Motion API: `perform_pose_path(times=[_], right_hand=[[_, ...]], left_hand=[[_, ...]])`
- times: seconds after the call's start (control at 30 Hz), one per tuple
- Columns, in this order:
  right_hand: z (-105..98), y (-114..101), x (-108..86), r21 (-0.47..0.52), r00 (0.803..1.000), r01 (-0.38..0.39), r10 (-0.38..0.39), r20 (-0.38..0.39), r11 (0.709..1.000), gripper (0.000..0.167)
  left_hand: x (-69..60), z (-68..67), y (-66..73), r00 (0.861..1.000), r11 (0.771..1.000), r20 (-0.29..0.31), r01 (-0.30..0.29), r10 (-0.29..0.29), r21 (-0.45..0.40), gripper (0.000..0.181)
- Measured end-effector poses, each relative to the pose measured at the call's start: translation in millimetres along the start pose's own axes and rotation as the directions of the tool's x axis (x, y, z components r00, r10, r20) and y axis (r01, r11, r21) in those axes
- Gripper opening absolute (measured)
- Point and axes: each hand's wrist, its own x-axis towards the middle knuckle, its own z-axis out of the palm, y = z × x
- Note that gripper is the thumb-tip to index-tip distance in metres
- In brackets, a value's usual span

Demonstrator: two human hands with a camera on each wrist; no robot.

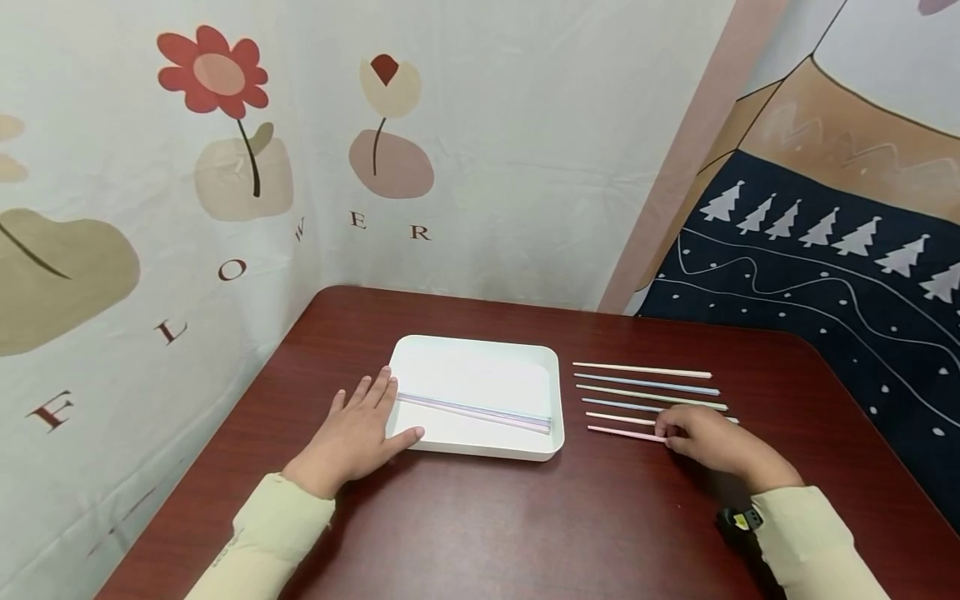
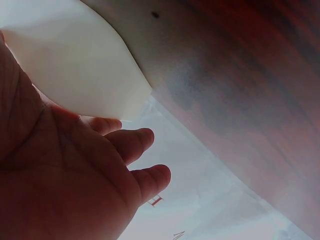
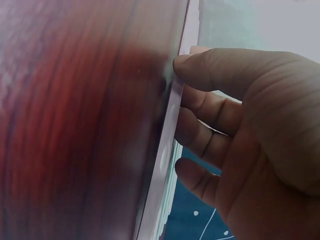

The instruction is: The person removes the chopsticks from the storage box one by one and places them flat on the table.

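My left hand (image 1: 356, 437) rests on the left rim of a white tray (image 1: 472, 362), fingers straight and spread, thumb over the near left corner. A few pale purple and pink chopsticks (image 1: 480, 410) lie lengthwise inside that tray. To the right of it, my right hand (image 1: 708, 440) pinches a pink chopstick (image 1: 626, 432), the nearest of a row on the table. In the right wrist view, thumb and fingertips meet along this pink chopstick (image 3: 162, 155). Its right end is hidden by the hand in the head view.
Beyond the pink chopstick lie several others, roughly parallel: a cream one (image 1: 622, 417), blue ones (image 1: 645, 384), a green one (image 1: 652, 396) and a yellowish one (image 1: 641, 369) farthest off. The dark red table (image 1: 525, 525) meets printed curtains (image 1: 510, 225) behind and at both sides.
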Motion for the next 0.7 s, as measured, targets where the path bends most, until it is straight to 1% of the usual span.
perform_pose_path(times=[0.2,0.43,0.57,0.7], right_hand=[[-0.6,-2.5,-1.4,-0.003,1.0,-0.012,0.012,-0.005,1.0,0.025],[-2.3,-6.0,1.0,0.018,1.0,-0.028,0.028,0.001,0.999,0.018],[-6.6,-11.6,10.4,0.013,1.0,-0.001,0.002,-0.022,1.0,0.014],[-11.1,-24.6,29.2,0.009,0.996,0.058,-0.057,-0.062,0.998,0.011]], left_hand=[[0.8,-0.8,-0.6,1.0,1.0,-0.001,-0.001,0.001,-0.002,0.1],[0.6,-0.8,-0.4,1.0,1.0,0.003,0.001,-0.001,-0.003,0.099],[0.4,-0.6,0.0,1.0,1.0,0.002,0.0,0.0,0.0,0.099],[0.5,-0.2,0.4,1.0,1.0,0.001,0.0,0.0,-0.003,0.1]])
